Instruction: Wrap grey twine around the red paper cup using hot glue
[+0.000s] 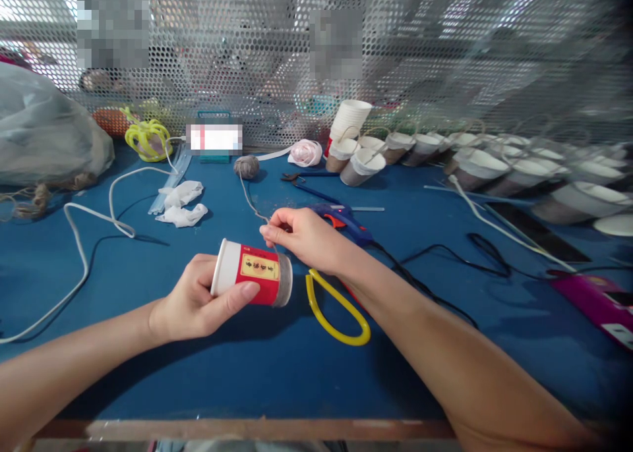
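Note:
My left hand (pixel 210 298) is wrapped around a paper cup (pixel 260 274), tipped on its side with its wide rim toward the left. The cup is white and red with a yellow label, and grey yarn is wound around its base end. Just above that end, my right hand (pixel 299 236) pinches the grey yarn (pixel 250 203) between thumb and fingers. From there the strand runs back to a small grey yarn ball (pixel 246 167). A blue hot glue gun (pixel 346 222) lies behind my right wrist, partly hidden by it. Yellow-handled scissors (pixel 363 333) rest below, partly covered by my forearm.
Yarn-wrapped cups (pixel 363 167) with handles line the back right, near a stack of white cups (pixel 352 117). Pliers (pixel 311 190) lie behind the glue gun. A white cable (pixel 74 228) loops across the left, beside crumpled white pieces (pixel 182 205). Perforated metal (pixel 247 56) closes the back.

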Available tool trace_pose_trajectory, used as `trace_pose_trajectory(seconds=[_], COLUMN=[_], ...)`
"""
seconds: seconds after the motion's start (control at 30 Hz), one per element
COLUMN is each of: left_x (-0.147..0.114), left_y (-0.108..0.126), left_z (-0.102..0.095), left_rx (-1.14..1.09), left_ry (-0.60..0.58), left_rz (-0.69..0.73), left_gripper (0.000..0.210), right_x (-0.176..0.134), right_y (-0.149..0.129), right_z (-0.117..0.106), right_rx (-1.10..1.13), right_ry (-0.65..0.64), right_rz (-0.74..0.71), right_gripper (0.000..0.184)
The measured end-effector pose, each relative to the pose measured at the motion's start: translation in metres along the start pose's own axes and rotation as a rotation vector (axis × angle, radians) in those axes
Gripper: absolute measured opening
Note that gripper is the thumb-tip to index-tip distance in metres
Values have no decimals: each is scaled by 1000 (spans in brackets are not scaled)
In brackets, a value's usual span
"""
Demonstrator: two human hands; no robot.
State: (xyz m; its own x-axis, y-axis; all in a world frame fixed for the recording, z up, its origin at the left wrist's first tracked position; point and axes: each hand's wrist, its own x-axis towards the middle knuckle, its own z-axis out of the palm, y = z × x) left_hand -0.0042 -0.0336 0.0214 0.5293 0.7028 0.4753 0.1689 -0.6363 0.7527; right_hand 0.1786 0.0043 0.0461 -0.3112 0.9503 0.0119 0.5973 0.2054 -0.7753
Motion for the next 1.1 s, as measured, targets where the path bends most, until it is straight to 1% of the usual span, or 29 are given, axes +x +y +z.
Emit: trace_pose_trajectory(seconds=[0.3, 0.4, 0.47, 0.53, 0.6, 0.7, 0.77, 0.87, 0.97, 1.03, 1.07, 1.1], left_x=[-1, 0, 0, 0, 0, 3, 6, 11, 16, 19, 20, 21], left_y=[-2, -4, -4, -5, -6, -5, -4, -1, 0, -2, -4, -6], left_z=[1, 2, 2, 3, 3, 5, 7, 8, 7, 5, 4, 3], left_rx=[8, -29, -81, -151, -268, -546, -722, -851, -910, -918, -921, -925], left_ry=[12, 37, 40, 41, 66, 144, 193, 246, 256, 258, 281, 303], left_rz=[27, 60, 42, -73, -249, -492, -595, -692, -746, -775, -784, -790], left_gripper=[26, 28, 28, 27, 25, 25, 25, 29, 30, 28, 26, 25], right_x=[1, 2, 3, 4, 6, 8, 9, 9, 11, 13, 14, 14], right_y=[2, 3, 4, 6, 9, 14, 16, 17, 19, 21, 21, 20], right_z=[4, 5, 6, 7, 8, 11, 13, 16, 18, 16, 14, 10], right_rx=[-30, -28, -22, -6, 16, 43, 50, 44, 3, -50, -79, -104], right_ry=[-67, -77, -87, -103, -118, -132, -138, -146, -115, -20, 46, 112], right_rz=[20, 32, 41, 50, 61, 74, 83, 105, 117, 106, 99, 91], right_gripper=[21, 21, 20, 20, 18, 17, 16, 12, 9, 6, 4, 7])
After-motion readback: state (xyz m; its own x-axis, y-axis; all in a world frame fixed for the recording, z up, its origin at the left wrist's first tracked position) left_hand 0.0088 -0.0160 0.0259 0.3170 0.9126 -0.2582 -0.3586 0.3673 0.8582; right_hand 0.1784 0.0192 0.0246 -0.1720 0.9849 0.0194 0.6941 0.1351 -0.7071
